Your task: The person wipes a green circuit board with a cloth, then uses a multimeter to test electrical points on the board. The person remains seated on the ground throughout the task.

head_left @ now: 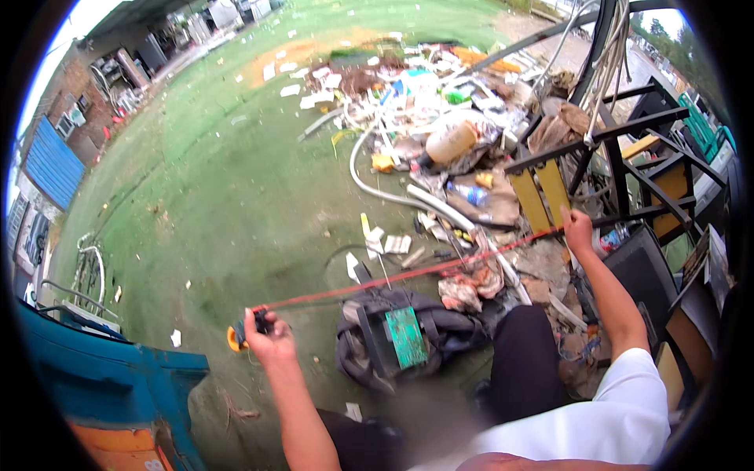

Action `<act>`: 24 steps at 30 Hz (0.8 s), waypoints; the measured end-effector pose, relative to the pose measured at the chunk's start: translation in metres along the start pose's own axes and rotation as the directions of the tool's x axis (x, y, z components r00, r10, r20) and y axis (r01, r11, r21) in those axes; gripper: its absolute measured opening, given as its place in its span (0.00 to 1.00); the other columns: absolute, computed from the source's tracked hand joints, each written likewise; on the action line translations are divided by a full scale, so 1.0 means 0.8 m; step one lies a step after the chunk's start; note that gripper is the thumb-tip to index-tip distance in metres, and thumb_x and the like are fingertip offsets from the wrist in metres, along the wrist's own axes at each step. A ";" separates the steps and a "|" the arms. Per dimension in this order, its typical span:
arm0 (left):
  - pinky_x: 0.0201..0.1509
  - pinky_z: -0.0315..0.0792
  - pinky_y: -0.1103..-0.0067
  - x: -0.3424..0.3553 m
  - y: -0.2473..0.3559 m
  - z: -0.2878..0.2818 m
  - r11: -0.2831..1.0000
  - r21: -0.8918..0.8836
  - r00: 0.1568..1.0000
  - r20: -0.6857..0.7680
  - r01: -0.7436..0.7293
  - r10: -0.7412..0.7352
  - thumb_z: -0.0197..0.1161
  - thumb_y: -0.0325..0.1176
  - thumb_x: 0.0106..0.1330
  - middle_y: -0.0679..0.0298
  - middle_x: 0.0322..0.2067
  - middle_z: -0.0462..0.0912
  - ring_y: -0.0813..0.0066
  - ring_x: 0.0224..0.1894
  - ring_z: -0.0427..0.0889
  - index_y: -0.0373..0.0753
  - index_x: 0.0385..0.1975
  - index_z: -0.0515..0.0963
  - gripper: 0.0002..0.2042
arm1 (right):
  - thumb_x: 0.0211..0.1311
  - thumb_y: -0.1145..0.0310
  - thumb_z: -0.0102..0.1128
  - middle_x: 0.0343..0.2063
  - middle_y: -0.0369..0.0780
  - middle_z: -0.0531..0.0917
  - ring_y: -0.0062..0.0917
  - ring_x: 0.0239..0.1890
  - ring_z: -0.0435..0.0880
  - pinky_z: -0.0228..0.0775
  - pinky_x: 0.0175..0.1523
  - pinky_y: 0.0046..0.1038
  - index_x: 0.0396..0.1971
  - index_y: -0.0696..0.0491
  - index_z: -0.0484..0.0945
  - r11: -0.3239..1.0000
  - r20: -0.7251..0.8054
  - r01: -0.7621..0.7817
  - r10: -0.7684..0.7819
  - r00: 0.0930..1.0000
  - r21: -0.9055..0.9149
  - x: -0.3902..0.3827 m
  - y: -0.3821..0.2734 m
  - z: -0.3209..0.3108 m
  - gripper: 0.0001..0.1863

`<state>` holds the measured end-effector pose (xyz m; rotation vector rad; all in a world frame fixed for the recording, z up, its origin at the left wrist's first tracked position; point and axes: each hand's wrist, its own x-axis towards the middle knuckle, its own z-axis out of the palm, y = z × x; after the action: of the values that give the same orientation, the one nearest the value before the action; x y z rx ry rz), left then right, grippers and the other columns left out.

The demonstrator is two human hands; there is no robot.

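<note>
A long, thin red strip [408, 275] is stretched taut from one hand to the other, rising toward the right. My left hand [271, 336] is closed around a small dark object [262, 320] at the strip's left end, and an orange-yellow part [233, 338] shows beside the fingers. The exact kind of that object cannot be made out. My right hand [579, 231], farther out, pinches the strip's other end near a black metal frame with yellow slats [542, 196]. Below the strip, a green circuit board [405, 337] lies on a dark grey fabric bundle [361, 353], between my hands.
A heap of mixed waste [432, 94] spreads ahead, with a white hose [365, 177] and a tan container [452, 143]. Stacked frames and dark panels [632, 259] crowd my right. A teal and orange object [102, 377] stands close at left on the green ground.
</note>
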<state>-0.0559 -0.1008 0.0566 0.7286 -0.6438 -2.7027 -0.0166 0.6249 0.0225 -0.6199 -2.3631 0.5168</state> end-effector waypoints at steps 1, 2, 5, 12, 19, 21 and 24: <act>0.16 0.64 0.83 -0.005 -0.008 -0.003 0.998 -0.023 0.994 0.089 0.065 -0.062 0.63 0.40 0.72 0.62 0.38 0.82 0.77 0.28 0.80 0.41 0.37 0.78 0.10 | 0.69 0.47 0.62 0.16 0.43 0.73 0.25 0.19 0.69 0.64 0.28 0.35 0.23 0.61 0.78 0.979 0.023 -0.136 0.134 0.991 0.151 -0.001 0.011 0.005 0.29; 0.17 0.64 0.83 -0.002 -0.015 0.004 0.996 0.009 0.986 0.147 0.084 -0.084 0.62 0.39 0.72 0.59 0.40 0.81 0.76 0.29 0.79 0.39 0.38 0.77 0.10 | 0.66 0.42 0.64 0.17 0.35 0.75 0.21 0.19 0.70 0.63 0.27 0.29 0.22 0.57 0.80 0.888 0.075 -0.290 0.282 0.956 0.357 0.014 0.018 0.024 0.29; 0.19 0.62 0.84 -0.029 -0.017 0.011 0.988 0.122 0.983 0.144 0.099 -0.116 0.63 0.38 0.72 0.57 0.40 0.83 0.76 0.29 0.79 0.38 0.41 0.78 0.10 | 0.65 0.46 0.67 0.19 0.29 0.62 0.18 0.18 0.60 0.59 0.26 0.25 0.44 0.53 0.78 0.468 0.682 -0.851 0.544 0.488 0.236 -0.044 -0.091 0.082 0.24; 0.21 0.64 0.85 -0.063 -0.037 0.036 0.909 0.405 0.962 0.197 0.098 -0.191 0.67 0.36 0.68 0.58 0.41 0.85 0.78 0.31 0.79 0.36 0.44 0.77 0.13 | 0.78 0.56 0.49 0.23 0.30 0.78 0.18 0.22 0.75 0.66 0.27 0.24 0.33 0.48 0.75 0.045 0.955 -0.991 0.275 -0.112 -0.129 -0.158 -0.206 0.169 0.14; 0.21 0.64 0.85 -0.060 -0.051 0.023 0.869 0.472 0.946 0.188 0.147 -0.262 0.66 0.35 0.68 0.58 0.40 0.84 0.78 0.31 0.79 0.35 0.45 0.76 0.12 | 0.74 0.52 0.48 0.31 0.35 0.81 0.32 0.39 0.82 0.73 0.56 0.49 0.50 0.60 0.74 -0.235 0.964 -0.958 -0.244 -0.105 -0.164 -0.200 -0.248 0.153 0.24; 0.21 0.64 0.85 -0.059 -0.054 0.021 0.853 0.501 0.944 0.191 0.143 -0.270 0.65 0.34 0.68 0.59 0.40 0.84 0.78 0.31 0.79 0.35 0.45 0.76 0.12 | 0.71 0.62 0.52 0.38 0.40 0.84 0.35 0.44 0.84 0.75 0.57 0.46 0.51 0.62 0.75 -0.202 0.978 -0.973 -0.197 -0.074 -0.114 -0.209 -0.258 0.155 0.19; 0.22 0.63 0.85 -0.061 -0.052 0.017 0.810 0.569 0.948 0.161 0.138 -0.275 0.65 0.34 0.68 0.61 0.38 0.83 0.80 0.31 0.78 0.36 0.44 0.76 0.11 | 0.69 0.70 0.54 0.38 0.41 0.85 0.32 0.40 0.87 0.83 0.50 0.40 0.50 0.59 0.74 -0.097 0.973 -0.995 -0.228 -0.017 -0.040 -0.213 -0.300 0.145 0.14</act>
<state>-0.0280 -0.0425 0.0674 0.6257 -1.5385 -2.8398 -0.0478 0.3129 -0.0222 -0.9228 -1.2347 3.4417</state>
